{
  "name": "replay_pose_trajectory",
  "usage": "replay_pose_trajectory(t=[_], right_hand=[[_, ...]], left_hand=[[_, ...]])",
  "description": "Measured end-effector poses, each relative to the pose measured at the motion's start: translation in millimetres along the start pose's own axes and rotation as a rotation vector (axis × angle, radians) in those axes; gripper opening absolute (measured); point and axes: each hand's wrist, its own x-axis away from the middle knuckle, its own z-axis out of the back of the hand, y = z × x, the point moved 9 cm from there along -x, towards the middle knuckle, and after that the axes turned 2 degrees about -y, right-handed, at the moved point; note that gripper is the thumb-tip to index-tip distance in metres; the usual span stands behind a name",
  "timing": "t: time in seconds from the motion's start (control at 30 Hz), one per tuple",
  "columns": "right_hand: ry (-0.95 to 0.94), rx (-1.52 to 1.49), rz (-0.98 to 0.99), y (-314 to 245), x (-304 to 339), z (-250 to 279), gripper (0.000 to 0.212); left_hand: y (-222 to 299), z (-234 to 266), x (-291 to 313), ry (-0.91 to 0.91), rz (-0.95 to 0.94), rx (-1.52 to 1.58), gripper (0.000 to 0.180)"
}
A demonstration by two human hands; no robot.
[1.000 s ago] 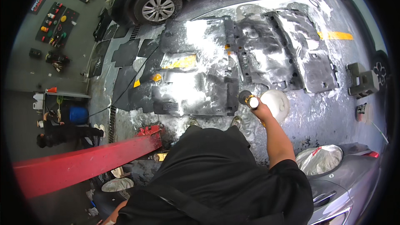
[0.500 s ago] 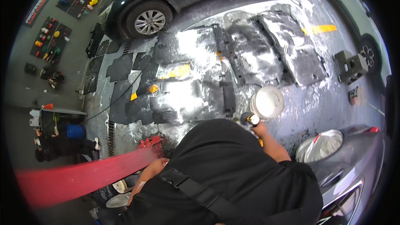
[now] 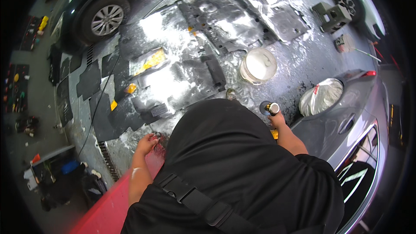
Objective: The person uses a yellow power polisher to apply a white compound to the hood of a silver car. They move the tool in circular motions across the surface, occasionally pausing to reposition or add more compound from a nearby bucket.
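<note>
Head view: right hand [image 3: 277, 121], wrapped around a black-and-gold tool [image 3: 273, 108], now sits farther from the white bucket [image 3: 248, 77], seemingly away from the mats [image 3: 196, 73]; left hand [image 3: 147, 143] has come forward, curled, contents unclear.

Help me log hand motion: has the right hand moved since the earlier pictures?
Yes. Against the white bucket, the right hand has drawn back: first at the bucket's left side, now clear of it and lower in the view.

white-splotched black mats [image 3: 197, 74], dark tool [image 3: 264, 107], white bucket [image 3: 248, 75], red beam [image 3: 113, 196], grey car [image 3: 331, 135]
</note>
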Motion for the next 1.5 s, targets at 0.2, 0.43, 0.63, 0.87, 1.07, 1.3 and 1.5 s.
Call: replay_pose_trajectory(t=[0.2, 0.43, 0.63, 0.87, 1.07, 1.3, 1.5], right_hand=[[0.152, -0.135, 0.054, 31, 7, -24, 0.08], [0.166, -0.121, 0.184, -97, 48, 1, 0.079], [0.111, -0.133, 0.595, -284, 56, 24, 0.1], [-0.318, -0.19, 0.898, -466, 77, -17, 0.111], [-0.895, -0.371, 1.094, -491, 88, -58, 0.092], [-0.507, -0.382, 0.577, -330, -145, -16, 0.068], [0.207, -0.253, -0.326, -56, -357, 44, 0.112]], left_hand=[[34, 31, -50, 0.0, -0.08, -0.065, 0.062], [152, 5, -92, -0.124, -0.29, 0.107, 0.06], [355, -73, -76, -0.429, -0.57, 0.027, 0.055], [482, -136, -95, -0.59, -0.491, 0.549, 0.09], [489, -141, -155, -0.298, -0.502, 1.03, 0.092], [396, -115, -173, 0.137, -0.045, 0.931, 0.049], [325, -98, -83, 0.172, 0.325, 0.551, 0.021]])
